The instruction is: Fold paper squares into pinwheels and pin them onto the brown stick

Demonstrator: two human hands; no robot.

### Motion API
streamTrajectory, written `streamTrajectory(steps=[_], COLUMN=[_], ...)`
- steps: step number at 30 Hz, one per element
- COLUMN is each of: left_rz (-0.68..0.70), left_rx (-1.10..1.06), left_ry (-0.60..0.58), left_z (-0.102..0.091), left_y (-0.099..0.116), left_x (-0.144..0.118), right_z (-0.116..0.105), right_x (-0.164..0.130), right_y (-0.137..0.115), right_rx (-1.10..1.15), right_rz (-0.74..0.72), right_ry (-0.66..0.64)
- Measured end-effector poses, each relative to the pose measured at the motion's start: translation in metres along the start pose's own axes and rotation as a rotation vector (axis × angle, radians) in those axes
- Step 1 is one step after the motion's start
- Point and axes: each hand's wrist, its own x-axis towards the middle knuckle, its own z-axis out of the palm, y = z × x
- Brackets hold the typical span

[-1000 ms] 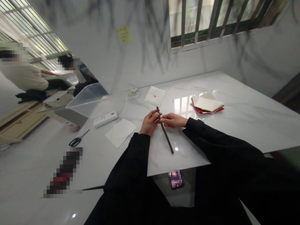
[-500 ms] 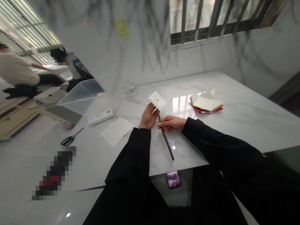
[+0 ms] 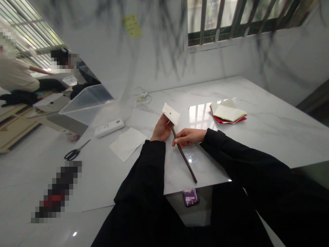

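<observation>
In the head view, my left hand point(image 3: 161, 129) is closed behind a small white paper piece point(image 3: 170, 113), its fingers partly hidden by it. A small dark spot shows near the middle of that paper. At the paper's lower edge is the upper end of a thin dark brown stick point(image 3: 189, 166). My right hand point(image 3: 187, 136) pinches the stick below the paper with thumb and fingers. The stick slants down towards the table's front edge. How stick and paper are joined, I cannot tell.
A white paper sheet point(image 3: 127, 144) lies left of my hands, near a white box-shaped device point(image 3: 109, 127) and black-handled scissors point(image 3: 74, 153). Coloured papers point(image 3: 228, 113) are stacked at right. A clear plastic bin point(image 3: 86, 103) stands at left, with two people beyond.
The stick's lower end has swung right and nearer to me. The white paper piece has tilted and shifted slightly down. Both hands keep their holds.
</observation>
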Motion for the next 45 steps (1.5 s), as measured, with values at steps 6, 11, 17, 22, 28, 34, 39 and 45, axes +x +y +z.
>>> streamTrajectory(steps=[6,11,17,22,28,34,39,45], left_rz=[-0.049,-0.036,-0.039,-0.036,-0.049,-0.040,-0.032,0.026], left_rx=[-0.072,-0.115,-0.112,-0.099,-0.058,-0.042,-0.027,0.018], left_ry=[0.009,0.059,0.035,0.028,0.010,0.026,0.016,0.033], left_z=[-0.003,-0.001,0.002,0.005,0.006,0.008,0.010,0.010], left_y=[-0.002,-0.002,-0.003,-0.004,-0.006,-0.007,-0.006,-0.008], left_x=[0.004,0.007,0.006,0.002,0.002,0.002,-0.002,0.001], right_z=[-0.010,-0.022,-0.031,-0.031,-0.033,-0.035,-0.035,-0.040], right_x=[0.003,0.013,0.031,0.032,0.029,0.027,0.026,0.027], right_y=[-0.001,-0.003,-0.005,0.001,0.004,0.002,0.003,0.005], right_rx=[0.535,0.729,0.715,0.653,0.572,0.516,0.511,0.501], right_rz=[-0.029,-0.057,-0.160,-0.224,-0.265,-0.260,-0.249,-0.255], right_ry=[0.399,0.539,0.576,0.638,0.707,0.752,0.754,0.746])
